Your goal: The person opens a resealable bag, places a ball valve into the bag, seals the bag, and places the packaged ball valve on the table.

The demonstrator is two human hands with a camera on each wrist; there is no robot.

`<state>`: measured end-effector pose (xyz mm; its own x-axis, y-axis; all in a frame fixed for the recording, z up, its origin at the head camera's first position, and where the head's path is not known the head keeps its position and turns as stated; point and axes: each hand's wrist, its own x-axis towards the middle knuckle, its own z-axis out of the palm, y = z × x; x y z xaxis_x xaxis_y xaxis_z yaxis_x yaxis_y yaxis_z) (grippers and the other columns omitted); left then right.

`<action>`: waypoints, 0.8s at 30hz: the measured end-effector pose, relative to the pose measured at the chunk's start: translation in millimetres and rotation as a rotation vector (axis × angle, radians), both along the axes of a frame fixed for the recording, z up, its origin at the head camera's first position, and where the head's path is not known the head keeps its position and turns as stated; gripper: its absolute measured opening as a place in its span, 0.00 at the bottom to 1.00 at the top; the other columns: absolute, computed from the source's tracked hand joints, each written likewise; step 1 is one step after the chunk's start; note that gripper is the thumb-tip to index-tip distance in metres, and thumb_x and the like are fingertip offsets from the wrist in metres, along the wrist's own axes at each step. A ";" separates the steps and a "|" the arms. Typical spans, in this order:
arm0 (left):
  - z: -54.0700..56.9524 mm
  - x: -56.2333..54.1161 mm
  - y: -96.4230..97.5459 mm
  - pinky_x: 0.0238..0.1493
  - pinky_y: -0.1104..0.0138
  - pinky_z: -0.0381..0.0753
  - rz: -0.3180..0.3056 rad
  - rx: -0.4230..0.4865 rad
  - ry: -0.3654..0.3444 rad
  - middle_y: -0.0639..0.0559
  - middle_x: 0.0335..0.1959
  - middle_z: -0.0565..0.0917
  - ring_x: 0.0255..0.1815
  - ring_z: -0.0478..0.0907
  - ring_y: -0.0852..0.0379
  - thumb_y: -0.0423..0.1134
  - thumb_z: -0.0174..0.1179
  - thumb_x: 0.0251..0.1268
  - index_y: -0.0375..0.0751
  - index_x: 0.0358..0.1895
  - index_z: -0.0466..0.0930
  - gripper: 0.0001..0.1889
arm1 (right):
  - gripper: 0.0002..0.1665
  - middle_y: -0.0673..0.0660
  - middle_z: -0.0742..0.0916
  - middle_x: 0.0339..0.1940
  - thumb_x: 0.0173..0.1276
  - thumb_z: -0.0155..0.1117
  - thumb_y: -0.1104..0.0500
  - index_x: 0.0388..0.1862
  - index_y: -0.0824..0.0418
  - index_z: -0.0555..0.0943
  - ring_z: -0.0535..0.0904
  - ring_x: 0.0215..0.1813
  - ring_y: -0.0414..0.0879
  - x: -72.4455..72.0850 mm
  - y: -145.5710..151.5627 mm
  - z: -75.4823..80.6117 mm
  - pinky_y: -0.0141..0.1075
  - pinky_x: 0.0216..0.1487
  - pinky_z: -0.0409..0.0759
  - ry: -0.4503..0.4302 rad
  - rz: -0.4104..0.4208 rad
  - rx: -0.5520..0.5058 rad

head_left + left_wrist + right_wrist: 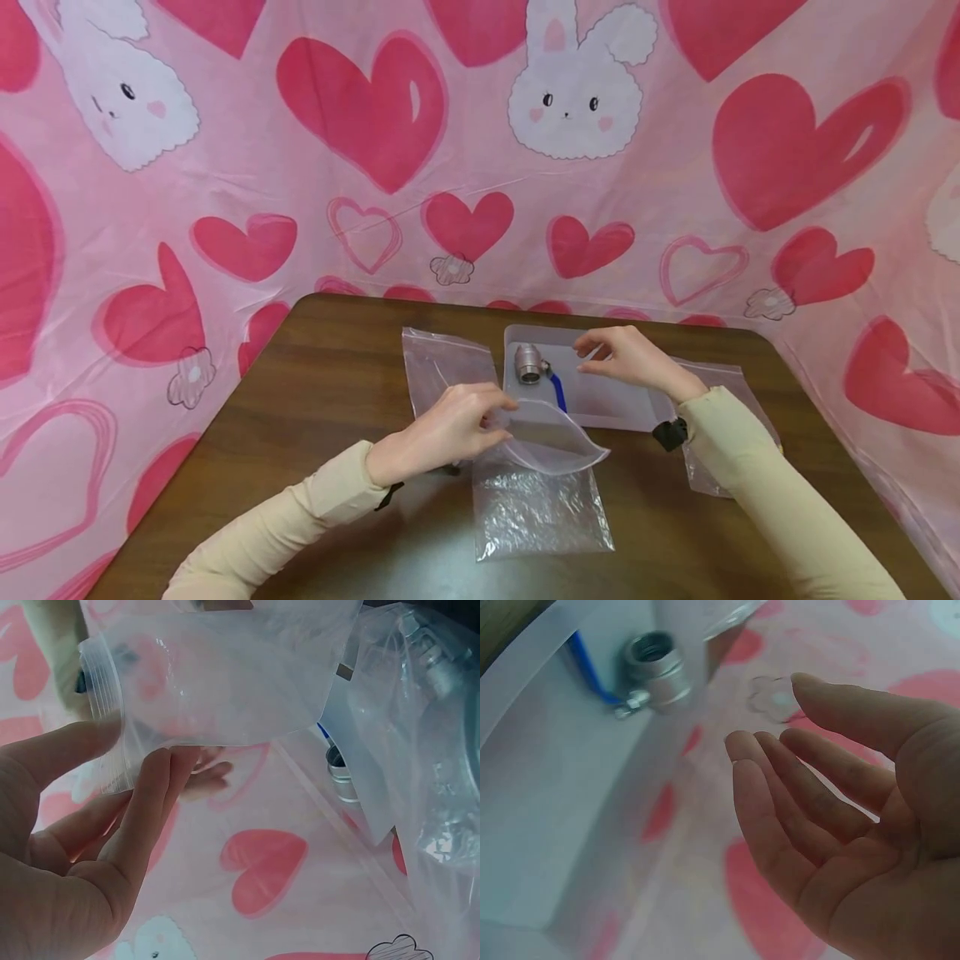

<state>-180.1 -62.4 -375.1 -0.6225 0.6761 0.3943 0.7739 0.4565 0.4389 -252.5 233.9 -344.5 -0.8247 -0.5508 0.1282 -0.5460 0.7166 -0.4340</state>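
My left hand (457,421) pinches the rim of a clear zip bag (543,512), whose mouth gapes open above the table. The left wrist view shows thumb and fingers on the ridged zip strip of this bag (217,682). Over the white plastic tray (607,408) hovers my right hand (626,357), its fingers loosely bent and holding nothing. A metal ball valve (528,364) with a blue lever handle (557,392) stands at the tray's left end. In the right wrist view the valve (658,671) lies apart from the right fingers.
Another clear bag (442,367) lies left of the tray; its contents are partly hidden by the left hand. A further clear bag (720,383) lies to the right, under the right forearm. The brown wooden table (337,350) meets a pink heart-printed cloth (480,283) behind.
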 end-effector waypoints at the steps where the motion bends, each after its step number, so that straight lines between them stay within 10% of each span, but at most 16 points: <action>1: -0.1 -0.1 0.1 0.29 0.82 0.75 -0.004 0.002 -0.005 0.48 0.41 0.88 0.27 0.78 0.64 0.34 0.73 0.55 0.38 0.47 0.86 0.16 | 0.19 0.64 0.89 0.43 0.63 0.72 0.59 0.50 0.67 0.83 0.88 0.40 0.53 -5.7 1.1 -3.0 0.44 0.44 0.87 -0.023 -0.010 0.003; 24: -10.1 -0.7 -2.5 0.32 0.85 0.76 -0.011 -0.027 0.056 0.49 0.41 0.88 0.30 0.83 0.64 0.34 0.73 0.54 0.37 0.48 0.86 0.16 | 0.26 0.65 0.88 0.46 0.61 0.72 0.59 0.54 0.73 0.80 0.85 0.46 0.51 -77.3 -13.4 -58.4 0.45 0.52 0.84 -0.341 -0.078 0.034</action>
<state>-180.8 -64.9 -385.1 -0.5923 0.6934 0.4103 0.8020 0.4588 0.3825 -329.8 220.5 -402.9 -0.8567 -0.4835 -0.1796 -0.3163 0.7676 -0.5574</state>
